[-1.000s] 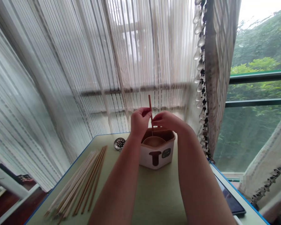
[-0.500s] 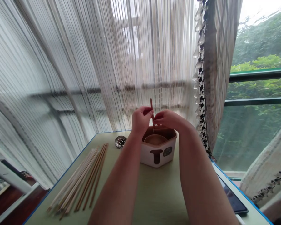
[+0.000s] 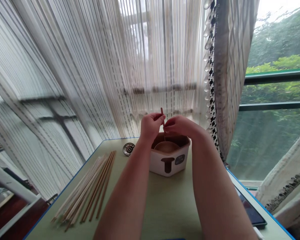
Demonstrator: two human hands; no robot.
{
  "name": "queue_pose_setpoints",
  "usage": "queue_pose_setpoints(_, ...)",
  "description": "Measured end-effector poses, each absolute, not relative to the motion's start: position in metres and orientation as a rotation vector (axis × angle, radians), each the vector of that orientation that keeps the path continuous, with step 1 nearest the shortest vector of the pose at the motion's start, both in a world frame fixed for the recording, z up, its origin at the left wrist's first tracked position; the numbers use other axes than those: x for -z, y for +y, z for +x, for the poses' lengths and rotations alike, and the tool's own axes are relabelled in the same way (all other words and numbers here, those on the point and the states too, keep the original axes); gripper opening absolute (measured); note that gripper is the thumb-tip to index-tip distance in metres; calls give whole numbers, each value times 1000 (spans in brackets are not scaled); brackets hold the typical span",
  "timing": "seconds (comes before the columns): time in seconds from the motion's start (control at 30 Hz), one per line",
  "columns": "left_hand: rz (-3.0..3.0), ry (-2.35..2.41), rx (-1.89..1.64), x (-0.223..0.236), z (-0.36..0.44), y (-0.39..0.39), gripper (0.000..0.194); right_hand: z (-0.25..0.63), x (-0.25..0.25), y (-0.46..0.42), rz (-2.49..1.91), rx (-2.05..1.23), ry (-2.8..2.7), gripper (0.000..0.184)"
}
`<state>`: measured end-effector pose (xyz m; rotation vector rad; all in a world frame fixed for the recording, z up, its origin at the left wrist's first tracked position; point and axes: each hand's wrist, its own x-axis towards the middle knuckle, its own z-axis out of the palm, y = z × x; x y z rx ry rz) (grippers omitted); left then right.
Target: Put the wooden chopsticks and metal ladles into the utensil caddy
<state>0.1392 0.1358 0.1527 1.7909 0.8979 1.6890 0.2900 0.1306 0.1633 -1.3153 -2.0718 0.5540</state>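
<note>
My left hand is over the back of a white box with a brown inside, thumb and fingers pinching the upper part of a thin brown chopstick. The stick stands nearly upright, its lower end reaching down into the box. Just below, the fingertips of my right hand close on the same stick. Inside the box a rounded brown form shows behind the front wall. Where the stick's bottom end rests is hidden.
Several chopsticks, pale ones in clear wrapping and loose brown ones, lie on the green table at left. A round perforated metal piece lies left of the box. At the right edge is a dark-screened tablet. Striped curtains hang behind.
The chopstick sits slightly lower relative to the box, and less of it shows above my left fingers. Both hands keep their hold; the view has shifted a little.
</note>
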Motion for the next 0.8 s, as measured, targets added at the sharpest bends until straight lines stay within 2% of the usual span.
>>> queue_pose_setpoints(0.33,1732,759,-1725,-154,140,139,20,293,-165,129,-1339,-552,-2061,21)
queue_pose_setpoints(0.8,1787,932,-1788,-152,139,139,25,296,-165,129,-1379,-580,-2094,22)
